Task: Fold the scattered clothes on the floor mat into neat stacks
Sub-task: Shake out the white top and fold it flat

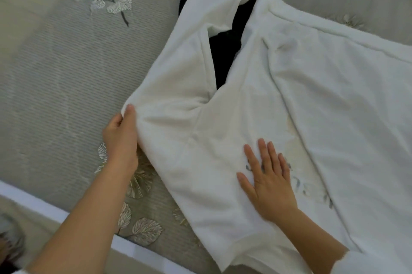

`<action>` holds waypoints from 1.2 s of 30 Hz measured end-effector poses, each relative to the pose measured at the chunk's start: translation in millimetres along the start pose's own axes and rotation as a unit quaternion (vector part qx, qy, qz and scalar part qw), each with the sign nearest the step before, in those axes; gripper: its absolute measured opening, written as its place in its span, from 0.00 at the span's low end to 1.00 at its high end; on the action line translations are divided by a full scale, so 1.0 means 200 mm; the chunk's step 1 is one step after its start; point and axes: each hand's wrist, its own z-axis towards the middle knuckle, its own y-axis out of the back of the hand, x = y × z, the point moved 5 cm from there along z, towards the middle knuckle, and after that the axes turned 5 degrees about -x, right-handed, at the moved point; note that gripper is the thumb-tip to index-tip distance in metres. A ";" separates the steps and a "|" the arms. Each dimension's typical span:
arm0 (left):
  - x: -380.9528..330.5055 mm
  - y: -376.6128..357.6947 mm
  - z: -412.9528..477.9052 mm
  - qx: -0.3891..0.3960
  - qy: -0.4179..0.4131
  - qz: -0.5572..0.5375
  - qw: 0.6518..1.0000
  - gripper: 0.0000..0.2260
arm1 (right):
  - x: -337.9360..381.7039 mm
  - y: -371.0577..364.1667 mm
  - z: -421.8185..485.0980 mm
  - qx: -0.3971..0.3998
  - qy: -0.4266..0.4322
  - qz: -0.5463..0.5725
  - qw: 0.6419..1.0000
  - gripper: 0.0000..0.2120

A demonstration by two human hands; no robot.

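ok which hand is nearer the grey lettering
Right. The right hand lies flat on the grey lettering; the left hand grips the edge of the white top, away from it.

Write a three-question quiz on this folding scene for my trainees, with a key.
1. True or false: the right hand lies flat on the white top.
2. What lies partly under the white top? A: black garment; B: red towel; C: book.
3. Fill in: the ____ hand grips the white top's edge.
Key: 1 true; 2 A; 3 left, the left hand.
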 end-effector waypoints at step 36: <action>0.52 -0.54 -0.73 0.356 -0.561 0.513 0.544 0.28 | -0.74 0.78 0.63 -0.348 -0.452 0.594 0.567 0.07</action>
